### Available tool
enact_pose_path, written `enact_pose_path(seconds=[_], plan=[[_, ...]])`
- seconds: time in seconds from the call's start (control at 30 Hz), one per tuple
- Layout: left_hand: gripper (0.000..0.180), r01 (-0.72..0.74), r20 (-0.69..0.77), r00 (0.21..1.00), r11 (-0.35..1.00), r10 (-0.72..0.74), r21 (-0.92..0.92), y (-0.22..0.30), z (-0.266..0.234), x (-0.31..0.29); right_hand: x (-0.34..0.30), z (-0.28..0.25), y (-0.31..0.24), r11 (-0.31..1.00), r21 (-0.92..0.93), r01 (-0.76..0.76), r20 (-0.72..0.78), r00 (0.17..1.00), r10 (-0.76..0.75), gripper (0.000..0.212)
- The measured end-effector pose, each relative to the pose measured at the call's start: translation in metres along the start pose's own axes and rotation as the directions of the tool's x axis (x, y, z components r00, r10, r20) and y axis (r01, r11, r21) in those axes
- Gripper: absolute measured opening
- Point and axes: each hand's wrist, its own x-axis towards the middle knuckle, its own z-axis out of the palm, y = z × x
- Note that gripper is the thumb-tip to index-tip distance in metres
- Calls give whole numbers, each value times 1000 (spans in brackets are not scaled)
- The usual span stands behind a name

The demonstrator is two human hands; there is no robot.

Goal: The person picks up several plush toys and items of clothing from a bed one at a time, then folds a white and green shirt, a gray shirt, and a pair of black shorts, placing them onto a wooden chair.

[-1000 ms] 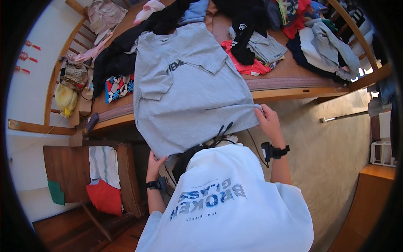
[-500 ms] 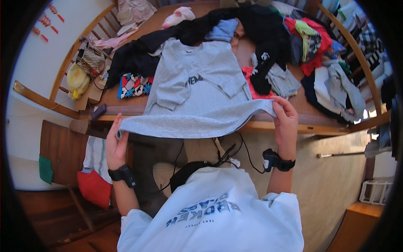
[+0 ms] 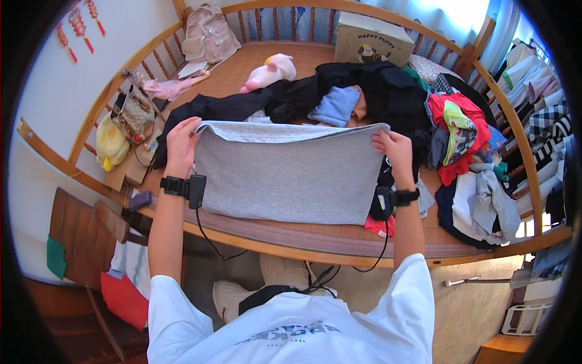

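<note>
A grey T-shirt [image 3: 291, 176] lies over the front of the bed, its lower part folded up and away from me so the plain cloth shows. My left hand [image 3: 180, 144] pinches the far left corner of the hem between thumb and fingers. At the opposite corner my right hand [image 3: 393, 148] grips the hem in the same way. The hem is drawn fairly straight between both hands, with a lighter strip of cloth along its far side. The shirt's sleeves and neck are hidden under the fold.
Black clothes [image 3: 285, 100] are heaped beyond the shirt, with a blue folded cloth [image 3: 333, 106] among them. Coloured garments [image 3: 461, 127] pile up at the right. A pink plush toy [image 3: 271, 73], a cardboard box [image 3: 373, 41] and a pink backpack [image 3: 208, 33] stand farther back. Wooden rails [image 3: 524, 139] edge the bed.
Both hands have carried the shirt's hem away from me, from the bed's near edge to over the upper part of the shirt. The printed front and sleeves are now covered.
</note>
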Motion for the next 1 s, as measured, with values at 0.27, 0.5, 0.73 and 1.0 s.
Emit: enact_pose_path(seconds=[0.27,0.5,0.73,1.0], plan=[[75,-426,301,903,540,308,725,-90,-20,61,75,44,106,797,-600,-68,-51,998,46,31],[83,-676,701,694,-186,168,713,-54,75,21,69,56,83,486,-766,421,278,898,-340,61],[3,-908,946,322,-296,-37,297,-105,96,64,79,107,89,327,-602,728,672,683,-285,63],[20,-772,786,612,-285,-93,568,-118,100,93,118,118,81,354,-741,571,546,819,-178,33]])
